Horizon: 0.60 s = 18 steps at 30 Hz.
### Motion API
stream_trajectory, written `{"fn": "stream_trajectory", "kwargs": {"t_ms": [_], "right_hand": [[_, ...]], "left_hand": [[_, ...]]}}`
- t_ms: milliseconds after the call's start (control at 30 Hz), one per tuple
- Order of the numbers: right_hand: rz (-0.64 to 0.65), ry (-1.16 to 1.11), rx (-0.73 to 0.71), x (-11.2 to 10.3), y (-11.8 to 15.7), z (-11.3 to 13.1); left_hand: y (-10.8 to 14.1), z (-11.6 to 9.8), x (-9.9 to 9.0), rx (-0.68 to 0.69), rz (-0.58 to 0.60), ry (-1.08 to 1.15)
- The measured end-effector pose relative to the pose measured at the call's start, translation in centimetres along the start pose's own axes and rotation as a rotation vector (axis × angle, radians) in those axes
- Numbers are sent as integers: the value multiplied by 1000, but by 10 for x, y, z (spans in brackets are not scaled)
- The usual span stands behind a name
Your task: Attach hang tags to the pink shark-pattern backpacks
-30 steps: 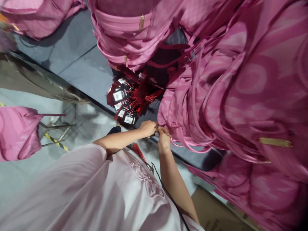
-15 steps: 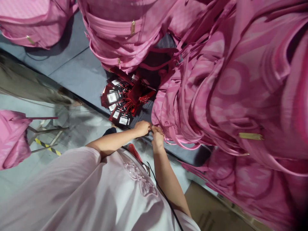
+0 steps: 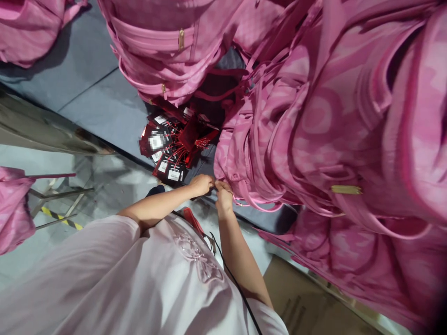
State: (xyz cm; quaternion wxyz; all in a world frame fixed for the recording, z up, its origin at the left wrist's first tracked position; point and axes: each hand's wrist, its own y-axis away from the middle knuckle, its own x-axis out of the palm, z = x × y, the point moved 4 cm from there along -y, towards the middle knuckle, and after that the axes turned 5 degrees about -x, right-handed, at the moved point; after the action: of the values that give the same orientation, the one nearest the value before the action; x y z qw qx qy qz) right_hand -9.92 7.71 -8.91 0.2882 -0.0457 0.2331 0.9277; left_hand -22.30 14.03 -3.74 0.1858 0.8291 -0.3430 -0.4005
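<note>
At the table's front edge my left hand (image 3: 202,184) and my right hand (image 3: 224,193) almost meet, fingers pinched together. Whatever sits between the fingertips is too small to make out. Right beside them is the lower end of a pink patterned backpack (image 3: 261,139), with a thin strap loop (image 3: 260,206) close to my right hand. Just beyond my left hand lies a heap of dark red and black hang tags (image 3: 174,174) with white labels and red strings.
More pink backpacks (image 3: 157,51) cover the grey table (image 3: 94,107). On the left a pink bag (image 3: 14,209) rests by a metal-legged stand (image 3: 63,191). A cardboard box (image 3: 296,298) is at lower right, and a red-handled tool (image 3: 193,219) is at my waist.
The whole view has shifted slightly, so things appear a little further left. My hands stay pinched close together beside the backpack.
</note>
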Motion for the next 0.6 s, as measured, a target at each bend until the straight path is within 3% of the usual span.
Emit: {"fn": "stream_trajectory", "kwargs": {"t_ms": [600], "right_hand": [[30,-24,2,0,-2,-2]], "left_hand": [[-3,1,1,-27,-24,-48]]}}
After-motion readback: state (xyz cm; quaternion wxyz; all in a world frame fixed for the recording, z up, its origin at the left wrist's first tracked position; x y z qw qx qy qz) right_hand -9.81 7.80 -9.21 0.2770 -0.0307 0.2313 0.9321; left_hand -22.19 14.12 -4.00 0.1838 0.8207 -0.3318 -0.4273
